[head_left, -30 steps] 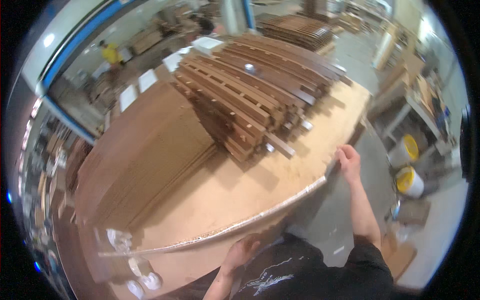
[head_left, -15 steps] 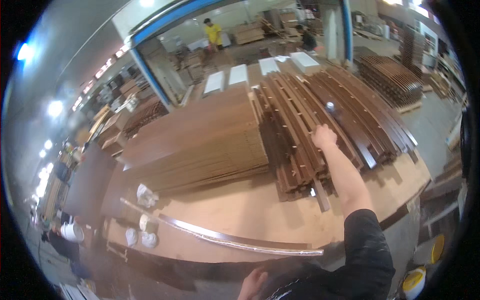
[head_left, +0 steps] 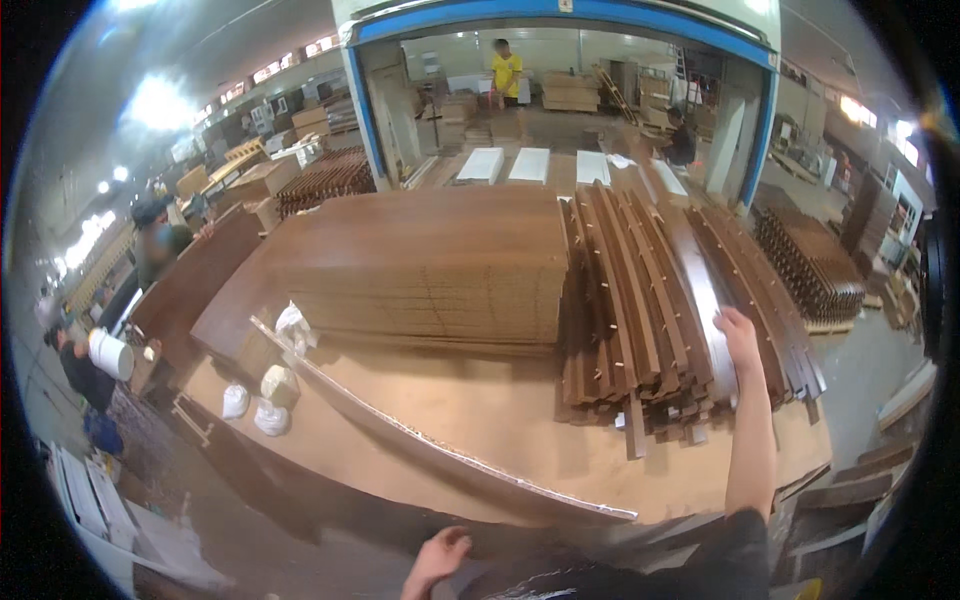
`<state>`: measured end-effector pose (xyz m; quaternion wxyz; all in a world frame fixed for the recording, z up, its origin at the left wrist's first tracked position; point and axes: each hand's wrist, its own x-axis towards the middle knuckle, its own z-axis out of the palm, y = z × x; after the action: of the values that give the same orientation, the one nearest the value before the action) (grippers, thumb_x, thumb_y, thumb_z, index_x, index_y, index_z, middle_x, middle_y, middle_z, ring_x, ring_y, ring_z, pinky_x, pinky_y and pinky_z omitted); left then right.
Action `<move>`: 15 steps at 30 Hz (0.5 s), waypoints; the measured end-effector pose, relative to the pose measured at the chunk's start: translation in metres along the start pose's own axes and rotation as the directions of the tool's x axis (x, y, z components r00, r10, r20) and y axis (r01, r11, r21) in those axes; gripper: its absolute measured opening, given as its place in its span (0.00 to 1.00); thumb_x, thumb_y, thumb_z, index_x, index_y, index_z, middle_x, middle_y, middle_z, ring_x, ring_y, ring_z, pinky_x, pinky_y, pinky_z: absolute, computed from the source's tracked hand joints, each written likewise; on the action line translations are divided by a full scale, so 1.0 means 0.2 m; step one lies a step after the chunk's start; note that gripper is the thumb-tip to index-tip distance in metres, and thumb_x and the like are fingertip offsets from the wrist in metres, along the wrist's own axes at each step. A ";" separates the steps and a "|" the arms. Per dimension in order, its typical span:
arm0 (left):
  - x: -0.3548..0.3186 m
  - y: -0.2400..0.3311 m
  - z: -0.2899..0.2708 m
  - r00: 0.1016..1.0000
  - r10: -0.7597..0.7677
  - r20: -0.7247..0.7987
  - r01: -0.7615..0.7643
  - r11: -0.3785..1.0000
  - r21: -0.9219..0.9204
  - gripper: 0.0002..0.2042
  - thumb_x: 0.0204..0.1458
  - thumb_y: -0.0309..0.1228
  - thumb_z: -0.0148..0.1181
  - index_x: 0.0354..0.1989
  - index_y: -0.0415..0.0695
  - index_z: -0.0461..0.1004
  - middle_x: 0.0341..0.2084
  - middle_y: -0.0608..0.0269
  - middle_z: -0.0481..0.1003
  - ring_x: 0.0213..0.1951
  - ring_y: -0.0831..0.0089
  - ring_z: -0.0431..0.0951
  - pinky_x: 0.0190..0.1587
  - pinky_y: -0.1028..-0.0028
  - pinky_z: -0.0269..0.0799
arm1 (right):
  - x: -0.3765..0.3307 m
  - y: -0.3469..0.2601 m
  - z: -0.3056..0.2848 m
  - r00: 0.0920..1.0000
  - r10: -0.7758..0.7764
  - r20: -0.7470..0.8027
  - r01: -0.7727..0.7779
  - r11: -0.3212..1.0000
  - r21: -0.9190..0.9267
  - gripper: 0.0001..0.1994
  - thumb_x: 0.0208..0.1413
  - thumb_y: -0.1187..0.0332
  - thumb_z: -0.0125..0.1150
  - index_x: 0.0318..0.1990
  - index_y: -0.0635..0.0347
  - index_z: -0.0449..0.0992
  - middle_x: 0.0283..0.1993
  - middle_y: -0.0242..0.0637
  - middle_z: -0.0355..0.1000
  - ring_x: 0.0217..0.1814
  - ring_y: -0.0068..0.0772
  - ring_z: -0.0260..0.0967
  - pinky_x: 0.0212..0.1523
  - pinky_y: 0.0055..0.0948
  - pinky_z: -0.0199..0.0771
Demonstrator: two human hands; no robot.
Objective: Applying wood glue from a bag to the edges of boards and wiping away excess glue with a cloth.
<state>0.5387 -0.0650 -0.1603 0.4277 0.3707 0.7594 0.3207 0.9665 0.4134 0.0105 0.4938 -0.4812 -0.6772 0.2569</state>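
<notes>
My right hand [head_left: 738, 333] rests on a long dark wooden slat [head_left: 706, 300] at the near end of a tall stack of slats [head_left: 640, 320]; fingers curl over its edge. My left hand [head_left: 437, 556] hangs low near my body, fingers loosely apart, holding nothing. The stack sits on a light wooden work table [head_left: 470, 420], beside a wide pile of flat brown boards [head_left: 430, 265].
Small white bags [head_left: 268, 395] lie at the table's left corner. More slat stacks [head_left: 805, 265] stand on the right. A person in a yellow shirt [head_left: 506, 70] stands far back under a blue-framed doorway; other people work at the left by a white bucket [head_left: 108, 352].
My view has swung left and up across the table. My right hand moved from the table's edge onto the slat stack. The left hand stays low.
</notes>
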 end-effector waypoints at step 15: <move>0.28 0.36 -0.75 0.834 0.025 0.551 -0.128 0.980 0.150 0.20 0.61 0.46 0.52 0.52 0.43 0.73 0.35 0.53 0.79 0.31 0.70 0.77 0.38 0.68 0.73 | -0.93 -1.39 -0.44 0.961 0.013 -0.277 0.128 0.865 0.485 0.34 0.67 0.42 0.36 0.73 0.45 0.41 0.26 0.28 0.61 0.12 0.19 0.54 0.14 0.23 0.63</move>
<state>0.4061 -0.0068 -0.0611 0.5780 0.5143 0.6160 0.1483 0.9451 0.1200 0.1946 0.6965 -0.3476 -0.5280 0.3395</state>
